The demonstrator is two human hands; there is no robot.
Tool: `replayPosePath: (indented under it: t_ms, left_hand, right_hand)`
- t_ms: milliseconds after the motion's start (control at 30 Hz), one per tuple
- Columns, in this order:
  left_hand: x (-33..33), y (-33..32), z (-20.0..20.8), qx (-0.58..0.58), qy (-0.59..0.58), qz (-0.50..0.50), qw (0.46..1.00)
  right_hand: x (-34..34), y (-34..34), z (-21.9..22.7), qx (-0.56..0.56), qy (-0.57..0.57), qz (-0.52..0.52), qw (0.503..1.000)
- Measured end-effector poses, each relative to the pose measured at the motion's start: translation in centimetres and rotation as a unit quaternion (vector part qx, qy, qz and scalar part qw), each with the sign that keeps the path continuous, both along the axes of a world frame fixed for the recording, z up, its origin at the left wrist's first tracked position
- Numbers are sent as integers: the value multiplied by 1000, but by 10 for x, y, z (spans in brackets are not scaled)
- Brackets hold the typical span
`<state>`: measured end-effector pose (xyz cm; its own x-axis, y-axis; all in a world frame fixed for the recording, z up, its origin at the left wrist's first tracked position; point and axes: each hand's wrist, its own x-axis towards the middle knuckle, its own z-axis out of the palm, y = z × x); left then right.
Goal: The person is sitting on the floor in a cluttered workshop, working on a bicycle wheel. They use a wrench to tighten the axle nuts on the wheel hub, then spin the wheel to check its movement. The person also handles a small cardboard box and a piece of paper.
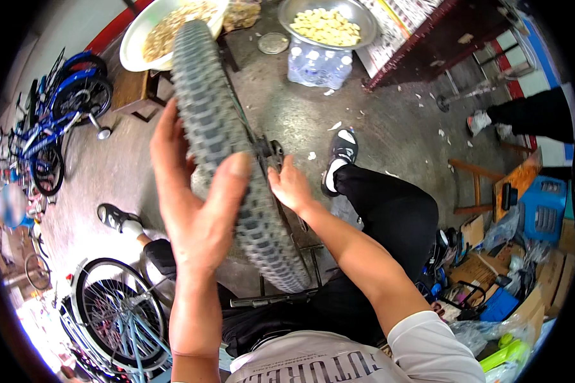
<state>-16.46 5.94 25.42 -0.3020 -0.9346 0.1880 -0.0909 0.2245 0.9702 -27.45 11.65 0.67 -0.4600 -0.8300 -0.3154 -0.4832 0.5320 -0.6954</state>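
Observation:
A bicycle wheel with a knobby grey tyre (204, 96) stands upright between my legs, its tread toward me. My left hand (195, 198) straddles the tyre, thumb on the tread and fingers along its left side. On the wheel's right side, my right hand (291, 185) is closed at the hub (271, 152), thumb and fingertips together. Whatever those fingers pinch is too small to name. Thin dark metal bars (268, 299) show below the tyre, close to my lap. Most of the spokes and rim are hidden behind the tyre.
Ahead, a white basin (133, 48) rests on a wooden stool (131, 89). A metal bowl (367, 32) of yellow pieces sits over packed bottles (319, 67). Blue bicycles (38, 127) stand left, another wheel (118, 313) lower left. Boxes and clutter (492, 281) fill the right; another person's leg (536, 115) shows beyond.

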Motion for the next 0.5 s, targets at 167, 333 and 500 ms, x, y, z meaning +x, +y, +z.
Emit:
replayPosePath:
  t_ms: [167, 333, 500]
  left_hand:
    - [0, 5, 1, -6, 7, 5, 1000]
    - [-1, 6, 0, -44, -45, 17, 998]
    - [-5, 10, 5, -22, -40, 36, 998]
  right_hand:
    - [-4, 0, 5, 8, -52, 13, 999]
    - [-5, 4, 0, -21, -65, 7, 998]
    - [-6, 4, -1, -11, -86, 1, 996]
